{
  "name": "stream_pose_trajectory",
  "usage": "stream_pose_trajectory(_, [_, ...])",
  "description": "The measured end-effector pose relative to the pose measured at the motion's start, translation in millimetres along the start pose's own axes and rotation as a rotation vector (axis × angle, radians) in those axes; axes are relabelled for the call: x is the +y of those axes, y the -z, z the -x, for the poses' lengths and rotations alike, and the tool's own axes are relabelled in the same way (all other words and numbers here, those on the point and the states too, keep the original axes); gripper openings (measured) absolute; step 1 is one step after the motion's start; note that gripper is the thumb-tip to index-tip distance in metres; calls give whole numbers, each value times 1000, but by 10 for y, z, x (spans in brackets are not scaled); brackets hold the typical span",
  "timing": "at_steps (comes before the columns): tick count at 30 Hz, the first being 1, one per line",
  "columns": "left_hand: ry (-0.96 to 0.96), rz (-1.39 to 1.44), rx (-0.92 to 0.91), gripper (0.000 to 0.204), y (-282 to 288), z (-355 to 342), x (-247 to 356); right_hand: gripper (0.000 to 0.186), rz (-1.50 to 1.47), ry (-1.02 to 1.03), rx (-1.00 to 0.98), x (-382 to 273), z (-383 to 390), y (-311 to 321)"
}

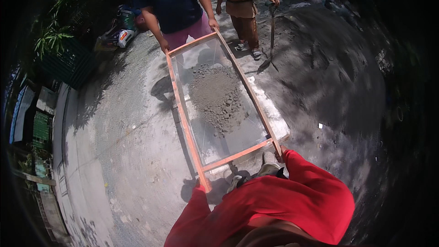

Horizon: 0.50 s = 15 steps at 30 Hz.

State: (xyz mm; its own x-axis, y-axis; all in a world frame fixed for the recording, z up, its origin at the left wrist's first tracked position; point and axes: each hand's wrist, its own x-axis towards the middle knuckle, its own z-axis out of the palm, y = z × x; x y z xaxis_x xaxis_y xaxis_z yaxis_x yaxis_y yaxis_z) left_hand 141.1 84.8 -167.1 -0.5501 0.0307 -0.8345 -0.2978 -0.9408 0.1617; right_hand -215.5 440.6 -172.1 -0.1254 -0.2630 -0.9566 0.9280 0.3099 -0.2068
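Left hand [199, 183] and right hand [282, 152], partly hidden, are closed around the sieve [238, 155] at its near end. Sand [215, 91] lies mid-sieve.

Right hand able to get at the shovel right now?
Probably not: the right hand grips the frame, and the shovel stands farther off, under a co-worker's hand.
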Motion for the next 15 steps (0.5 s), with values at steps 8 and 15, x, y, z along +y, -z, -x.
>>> stream_pose_trajectory(8, [43, -92, 97, 37, -1246, 122, 1699, 33, -119, 256, 113, -1823, 373, -852])
stream_pose_trajectory(15, [-149, -129, 108, 40, -278, -49, 156, 20, -102, 49, -89, -67, 46, 62])
